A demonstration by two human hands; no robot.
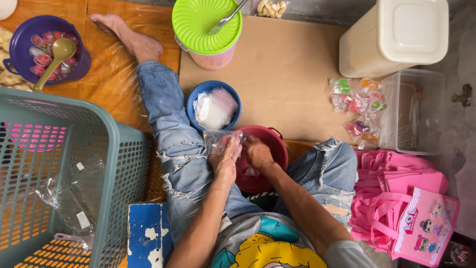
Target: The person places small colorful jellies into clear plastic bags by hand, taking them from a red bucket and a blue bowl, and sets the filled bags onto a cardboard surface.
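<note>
My left hand (225,159) and my right hand (258,151) meet over a red bowl (277,144) between my knees. Together they pinch a small clear plastic bag (215,139) at the bowl's left rim. What lies inside the bag is too small to tell. Just beyond it stands a blue bowl (196,97) that holds a stack of empty clear bags (214,108). I sit on the floor in torn jeans, with one bare foot (129,34) stretched out to the far left.
A grey-green plastic basket (119,164) stands at my left. A purple bowl (22,37) of wrapped jellies with a spoon sits far left. A green-lidded tub (198,25), white container (396,34), clear box (416,111), filled bags (359,101) and pink tote bags (401,198) lie right.
</note>
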